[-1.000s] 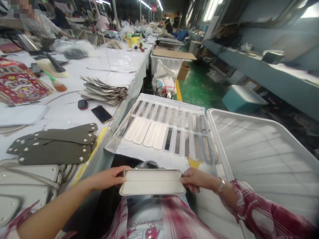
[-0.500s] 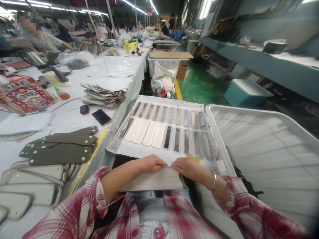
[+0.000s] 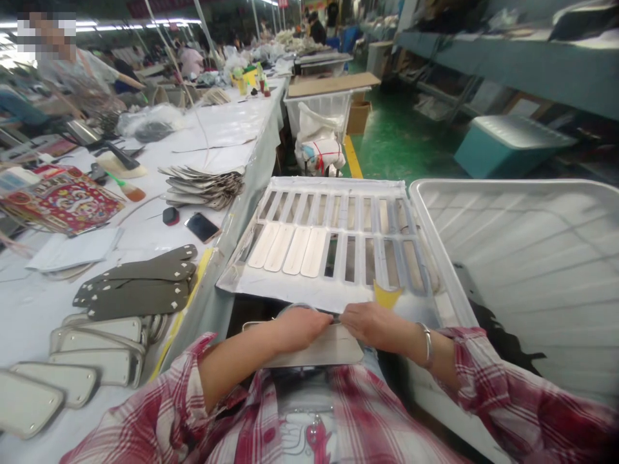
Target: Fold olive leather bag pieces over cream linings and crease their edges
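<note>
The left hand (image 3: 300, 328) and right hand (image 3: 374, 325) are gripping a long flat cream panel (image 3: 329, 351) lying sideways. They are hiding its far edge.

Slotted tray (image 3: 333, 212) ahead, larger tray (image 3: 522, 258) on its right, leather panels (image 3: 138, 290) on the table (image 3: 227, 122) to its left.

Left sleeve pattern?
The left sleeve is red-and-white plaid, best seen in the head view.
</note>
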Demonstrator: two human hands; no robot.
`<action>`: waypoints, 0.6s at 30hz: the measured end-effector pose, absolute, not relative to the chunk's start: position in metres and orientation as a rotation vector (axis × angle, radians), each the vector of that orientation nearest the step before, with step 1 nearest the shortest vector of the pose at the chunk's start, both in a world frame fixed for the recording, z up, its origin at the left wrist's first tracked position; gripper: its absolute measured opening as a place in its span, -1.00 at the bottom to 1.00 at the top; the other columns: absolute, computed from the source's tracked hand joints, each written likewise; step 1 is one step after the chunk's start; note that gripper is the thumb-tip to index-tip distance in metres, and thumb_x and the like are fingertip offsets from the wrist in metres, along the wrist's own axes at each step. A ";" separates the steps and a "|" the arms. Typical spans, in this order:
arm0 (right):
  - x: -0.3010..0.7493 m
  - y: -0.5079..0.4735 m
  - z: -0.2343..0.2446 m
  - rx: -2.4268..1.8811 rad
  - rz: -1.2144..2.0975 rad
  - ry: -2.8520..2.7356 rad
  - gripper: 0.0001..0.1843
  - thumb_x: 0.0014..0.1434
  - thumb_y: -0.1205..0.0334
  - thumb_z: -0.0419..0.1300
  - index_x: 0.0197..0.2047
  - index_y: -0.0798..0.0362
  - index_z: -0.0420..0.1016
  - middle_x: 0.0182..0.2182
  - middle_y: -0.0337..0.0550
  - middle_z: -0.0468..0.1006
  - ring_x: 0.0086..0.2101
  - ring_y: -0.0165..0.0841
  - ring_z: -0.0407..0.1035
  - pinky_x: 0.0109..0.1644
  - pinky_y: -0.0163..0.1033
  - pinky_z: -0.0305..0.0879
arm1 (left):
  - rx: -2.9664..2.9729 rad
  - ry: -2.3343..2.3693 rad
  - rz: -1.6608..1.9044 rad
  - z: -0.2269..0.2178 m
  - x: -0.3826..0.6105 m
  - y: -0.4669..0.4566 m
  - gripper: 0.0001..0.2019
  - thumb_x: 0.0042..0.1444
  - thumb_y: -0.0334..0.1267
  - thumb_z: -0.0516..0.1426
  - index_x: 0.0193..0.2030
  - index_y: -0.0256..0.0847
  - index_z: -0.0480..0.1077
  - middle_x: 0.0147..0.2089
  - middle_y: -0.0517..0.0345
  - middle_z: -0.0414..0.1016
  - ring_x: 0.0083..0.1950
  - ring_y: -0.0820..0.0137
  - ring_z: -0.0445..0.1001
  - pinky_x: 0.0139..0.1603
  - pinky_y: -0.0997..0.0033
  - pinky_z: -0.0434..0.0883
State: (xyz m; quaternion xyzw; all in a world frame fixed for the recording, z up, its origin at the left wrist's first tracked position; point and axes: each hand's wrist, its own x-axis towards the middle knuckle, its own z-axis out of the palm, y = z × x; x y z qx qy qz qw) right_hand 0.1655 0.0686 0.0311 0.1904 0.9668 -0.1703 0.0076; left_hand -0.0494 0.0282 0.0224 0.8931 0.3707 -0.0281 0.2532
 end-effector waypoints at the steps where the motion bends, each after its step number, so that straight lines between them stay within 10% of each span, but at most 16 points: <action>1: 0.165 0.069 0.033 0.608 -0.537 3.016 -0.68 0.26 0.26 -0.12 -0.36 0.15 0.40 -0.42 -0.09 0.43 -0.39 -0.38 0.29 -0.28 -0.29 0.16 | 2.506 0.995 -0.096 0.021 -0.048 0.025 -0.58 0.12 -0.45 -0.05 0.15 -0.33 0.17 0.05 -0.11 0.39 0.00 0.24 0.41 -0.05 0.30 0.36; 9: 0.143 0.112 0.032 0.714 -1.067 2.655 -0.68 0.15 0.09 0.04 -0.41 0.12 0.50 -0.47 -0.15 0.50 -0.44 -0.41 0.30 -0.36 -0.33 0.12 | 2.752 1.003 -0.182 0.018 -0.042 0.019 -0.56 0.17 -0.45 -0.12 0.19 -0.58 0.05 0.13 -0.43 0.24 0.05 0.12 0.37 -0.05 0.16 0.38; 18: 0.134 0.133 0.019 0.640 -1.522 2.366 -0.70 0.08 0.11 0.14 -0.20 0.10 0.54 -0.36 -0.21 0.54 -0.34 -0.39 0.36 -0.26 -0.34 0.23 | 2.208 0.916 -0.121 0.036 -0.130 0.036 -0.56 0.15 -0.43 -0.07 0.19 -0.19 0.17 0.18 0.06 0.29 0.15 0.34 0.31 0.14 0.42 0.23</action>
